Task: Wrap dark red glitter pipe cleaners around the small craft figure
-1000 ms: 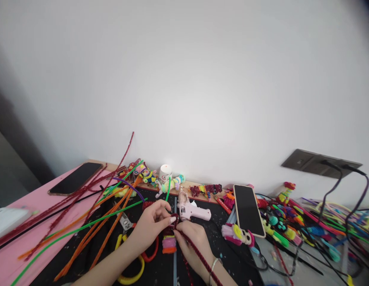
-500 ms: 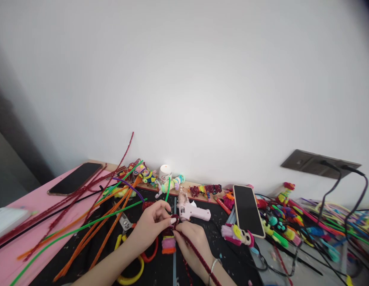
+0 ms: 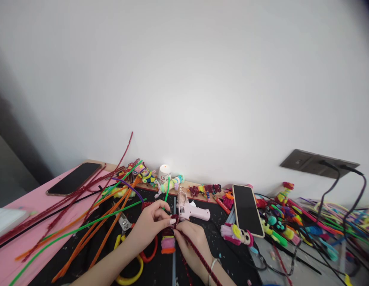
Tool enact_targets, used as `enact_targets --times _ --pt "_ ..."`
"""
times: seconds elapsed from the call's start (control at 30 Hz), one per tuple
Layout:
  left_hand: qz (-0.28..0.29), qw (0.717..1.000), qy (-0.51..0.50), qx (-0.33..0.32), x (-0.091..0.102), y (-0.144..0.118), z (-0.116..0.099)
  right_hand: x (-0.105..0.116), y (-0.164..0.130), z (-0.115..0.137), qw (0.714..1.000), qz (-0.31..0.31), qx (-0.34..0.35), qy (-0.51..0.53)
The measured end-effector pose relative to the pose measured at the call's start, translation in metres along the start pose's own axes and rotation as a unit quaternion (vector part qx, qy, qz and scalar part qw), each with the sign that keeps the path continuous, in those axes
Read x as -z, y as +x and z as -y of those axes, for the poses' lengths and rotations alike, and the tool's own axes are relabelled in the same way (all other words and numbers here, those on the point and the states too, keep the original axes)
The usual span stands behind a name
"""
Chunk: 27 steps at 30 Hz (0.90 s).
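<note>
Near the bottom middle, my left hand (image 3: 156, 221) pinches a dark red pipe cleaner figure (image 3: 167, 233), whose lower end shows pink, purple and orange bands. Its upper part is mostly covered by my fingers. My right hand (image 3: 193, 237) is closed beside it on a long dark red tinsel pipe cleaner (image 3: 199, 258), which runs back over the hand toward the wrist. Both sets of fingertips nearly meet at the figure's top. Just beyond them lies a pale pink hot glue gun (image 3: 195, 211). Scissors with yellow and red handles (image 3: 129, 280) lie under my left forearm.
Orange pipe cleaners (image 3: 83, 246) and a green one (image 3: 68, 230) fan out at left, near a dark phone (image 3: 75, 178). Another phone (image 3: 247, 210) lies right of the glue gun, beside a finished doll (image 3: 236, 235). A paper cup (image 3: 164, 173) stands by the wall. Cables hang from the socket (image 3: 318, 163).
Both hands keep their hold in nearly the same place, with only a slight finger movement at the figure. The whole view has shifted very slightly.
</note>
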State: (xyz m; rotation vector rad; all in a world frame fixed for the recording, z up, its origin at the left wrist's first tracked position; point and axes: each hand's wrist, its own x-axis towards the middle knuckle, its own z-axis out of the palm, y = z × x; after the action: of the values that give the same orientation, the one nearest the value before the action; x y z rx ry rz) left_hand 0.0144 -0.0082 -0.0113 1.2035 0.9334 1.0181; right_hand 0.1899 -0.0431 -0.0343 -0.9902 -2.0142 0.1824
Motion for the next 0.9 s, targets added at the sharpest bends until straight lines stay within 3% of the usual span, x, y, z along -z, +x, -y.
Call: enact_targets --times 0.47,0.9 --pt "0.012 1.0 -0.002 0.014 -0.0001 -0.0002 -0.0022 -0.0004 -0.001 0.0002 1.0 0.001 -0.005 0.006" --pt "-0.013 1.0 -0.004 0.011 0.003 0.0014 0.002 0.001 -0.0004 -0.0001 0.995 -0.03 -0.077 0.061"
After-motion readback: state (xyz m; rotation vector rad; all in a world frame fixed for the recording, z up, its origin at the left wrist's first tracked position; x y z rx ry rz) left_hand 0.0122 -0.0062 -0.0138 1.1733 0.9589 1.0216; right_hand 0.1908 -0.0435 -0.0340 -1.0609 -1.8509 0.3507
